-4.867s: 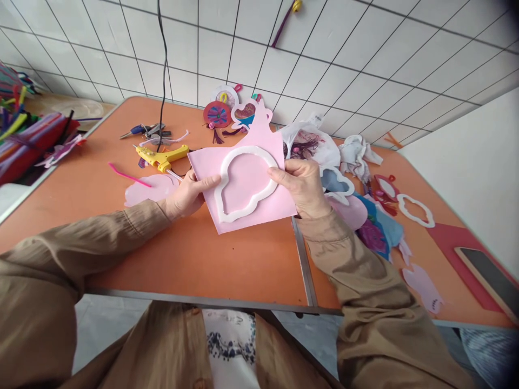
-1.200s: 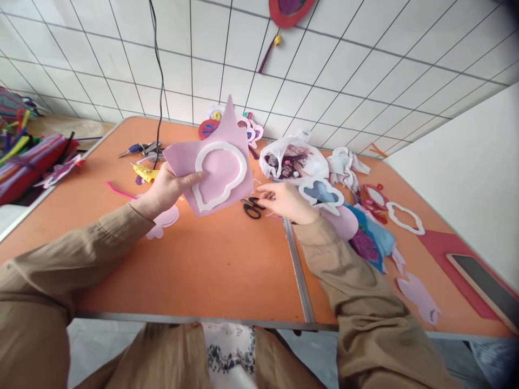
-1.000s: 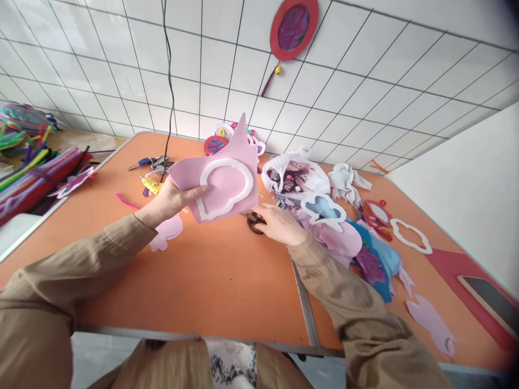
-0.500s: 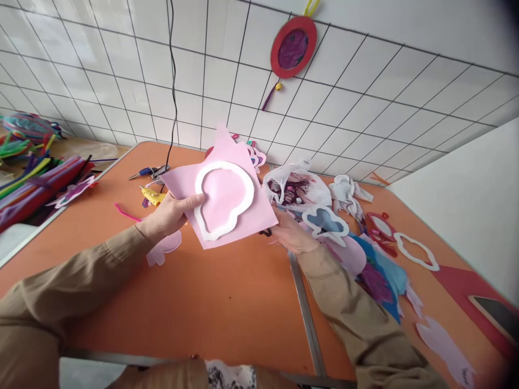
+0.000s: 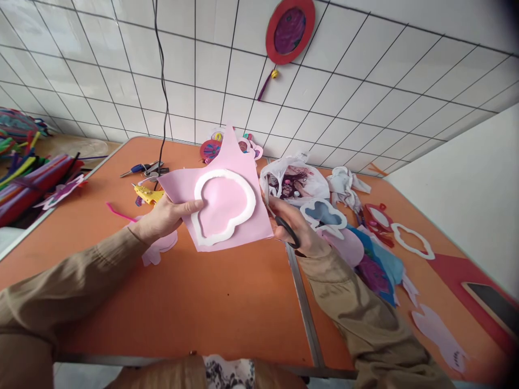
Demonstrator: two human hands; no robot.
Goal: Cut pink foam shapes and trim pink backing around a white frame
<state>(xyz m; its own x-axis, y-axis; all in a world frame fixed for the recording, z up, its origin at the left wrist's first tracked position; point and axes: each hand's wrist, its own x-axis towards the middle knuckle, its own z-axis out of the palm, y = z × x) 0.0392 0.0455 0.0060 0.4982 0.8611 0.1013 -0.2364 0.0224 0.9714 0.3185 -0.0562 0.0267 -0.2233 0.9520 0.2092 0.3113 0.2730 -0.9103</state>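
My left hand pinches the left side of a pink sheet, its thumb pressing on a white outline frame that lies on the sheet. The sheet has a tall pointed strip at its top and is held above the orange table. At the sheet's right edge, my right hand is closed around a pair of scissors with dark handles. The blades point up along that edge and are partly hidden. Below my left wrist lies a pink cut-out.
A yellow glue gun and keys lie left on the table. Behind my right hand are a white plastic bag and a cloud-shaped white frame. Another white outline and a phone-like dark slab lie right.
The scissors in my right hand have come into clear view at the sheet's right edge, where the hand was mostly behind it. The sheet has tilted slightly; the view has shifted a little.
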